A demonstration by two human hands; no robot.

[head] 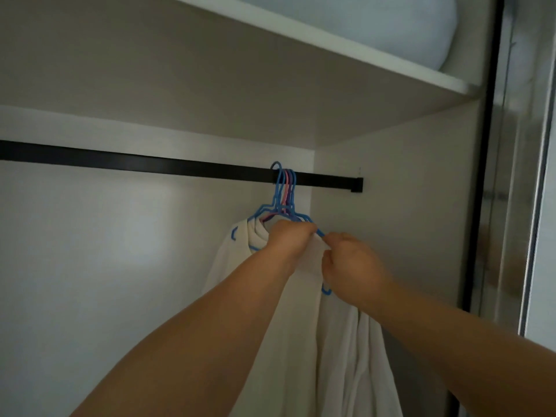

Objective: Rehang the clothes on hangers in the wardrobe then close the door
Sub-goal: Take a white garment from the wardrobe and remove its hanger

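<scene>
Both hands grip at the hanger shoulder: left hand closed on white garment collar, right hand pinching cloth just below the blue hanger arm, which slopes down-right from the rail.

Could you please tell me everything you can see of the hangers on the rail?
The hangers look like thin plastic, mostly blue, at least one pink. Their hooks sit bunched over the black rail near its right end. White clothes drape from them. The left hand and right hand grip the cloth at a blue hanger's shoulder.
</scene>
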